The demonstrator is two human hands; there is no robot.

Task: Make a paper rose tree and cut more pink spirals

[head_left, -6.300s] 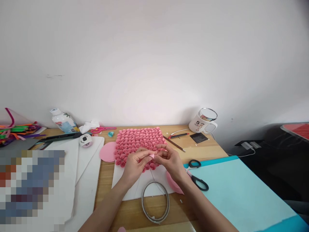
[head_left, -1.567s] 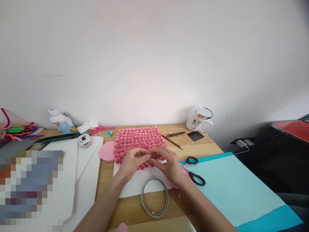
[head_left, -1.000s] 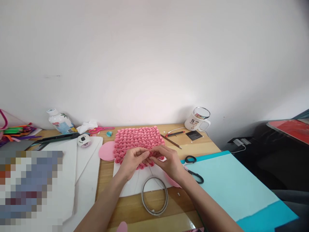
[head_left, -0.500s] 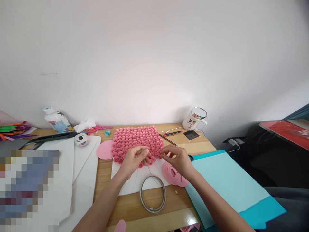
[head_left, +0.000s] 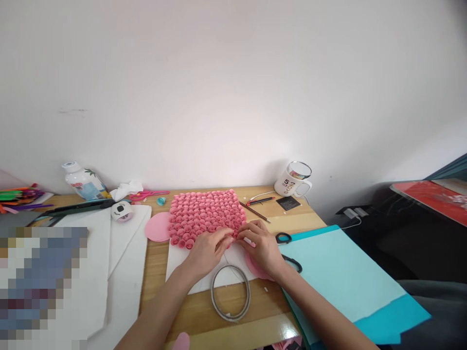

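Note:
Rows of pink paper roses [head_left: 206, 211] cover most of a white sheet [head_left: 178, 265] on the wooden table. Over its front right part, my left hand [head_left: 207, 250] and my right hand [head_left: 261, 247] meet at the fingertips, both closed in a pinch. Whatever lies between the fingers is too small and hidden to make out. Just in front of the hands lies a roll of tape [head_left: 230, 316], overlapping the sheet's front edge. Pink paper cutouts [head_left: 253, 265] are partly covered by my right hand. Black scissor handles [head_left: 292, 262] show beside my right wrist.
A white mug [head_left: 293, 181], pencils [head_left: 260, 200] and a black card [head_left: 288, 203] are at the back right. Blue folders [head_left: 343, 277] lie on the right. At left are white boards [head_left: 127, 272], pink scissors [head_left: 146, 195], a bottle [head_left: 83, 182] and a pink paper circle [head_left: 157, 227].
My hands have come together at the fingertips, which were apart before. My right hand has shifted down a little, and more of the scissor handles shows. Roses and tape roll stay put.

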